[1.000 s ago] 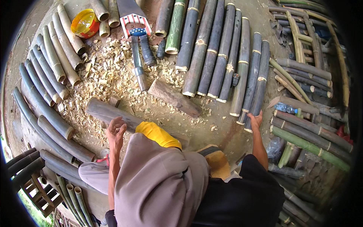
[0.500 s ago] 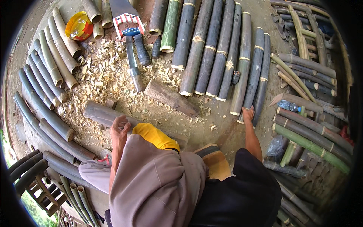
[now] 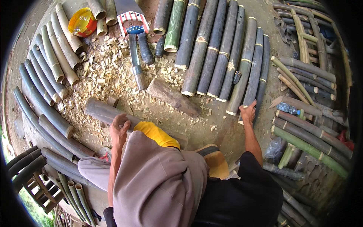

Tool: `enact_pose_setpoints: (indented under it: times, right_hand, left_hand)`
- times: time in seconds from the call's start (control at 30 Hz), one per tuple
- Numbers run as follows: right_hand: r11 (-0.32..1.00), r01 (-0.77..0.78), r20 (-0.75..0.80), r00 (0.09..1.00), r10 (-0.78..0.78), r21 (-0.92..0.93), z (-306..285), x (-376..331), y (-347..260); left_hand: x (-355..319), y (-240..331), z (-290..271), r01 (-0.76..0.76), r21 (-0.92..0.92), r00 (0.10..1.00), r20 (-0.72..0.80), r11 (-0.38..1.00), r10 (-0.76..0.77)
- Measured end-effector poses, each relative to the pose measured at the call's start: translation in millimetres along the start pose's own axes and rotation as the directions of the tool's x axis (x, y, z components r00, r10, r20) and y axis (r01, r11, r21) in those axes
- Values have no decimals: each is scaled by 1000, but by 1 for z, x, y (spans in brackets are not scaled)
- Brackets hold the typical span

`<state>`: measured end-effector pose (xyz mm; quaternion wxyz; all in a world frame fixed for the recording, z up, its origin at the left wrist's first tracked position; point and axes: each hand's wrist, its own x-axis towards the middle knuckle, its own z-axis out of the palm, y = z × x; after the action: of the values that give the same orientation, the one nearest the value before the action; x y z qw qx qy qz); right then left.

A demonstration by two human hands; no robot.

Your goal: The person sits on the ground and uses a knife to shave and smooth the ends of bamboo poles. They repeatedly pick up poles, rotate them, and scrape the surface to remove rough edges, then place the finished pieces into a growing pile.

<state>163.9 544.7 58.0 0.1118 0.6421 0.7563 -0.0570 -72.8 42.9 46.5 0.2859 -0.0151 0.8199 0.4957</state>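
Observation:
My right hand (image 3: 247, 112) is closed around the near end of a dark bamboo pole (image 3: 254, 77), second from the right in a row of poles on the ground. My left hand (image 3: 119, 126) hovers by a thick brown-grey bamboo piece (image 3: 99, 111) lying crosswise in front of me. Its fingers are loosely curled and apart, with nothing seen in them. A yellow cloth (image 3: 155, 134) covers my knee beside that piece. Just beyond lies a rough wooden block (image 3: 172, 97).
Wood chips (image 3: 102, 75) cover the ground ahead, with a machete (image 3: 136, 62) and a handsaw (image 3: 132, 24) on it. A yellow-red tub (image 3: 82, 22) stands among curved bamboo pieces at left. Bamboo stacks (image 3: 314, 125) and a plastic bottle (image 3: 288, 108) are at right.
The pole left of the one in my right hand has shifted and slanted slightly, its far end moving right. My right hand stays at the pole's end. The view has shifted a little.

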Motion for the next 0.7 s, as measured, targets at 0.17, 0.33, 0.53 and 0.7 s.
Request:
enact_pose_setpoints:
  times: [0.17,0.33,0.53,0.7]
  right_hand:
    - [981,77,-10,997,-76,179,11,17,30]
    - [960,5,113,993,-37,278,6,19,36]
    - [939,-6,133,990,-42,344,3,13,16]
    - [805,57,38,994,-99,590,13,2,24]
  left_hand:
    - [-2,2,-2,-2,-49,1000,5,999,3]
    - [-3,-7,-5,0,-51,1000,-17,999,-1]
    - [2,-2,-4,22,18,1000,-6,1000,-21]
    - [-2,0,0,20,-120,1000,10,993,-19]
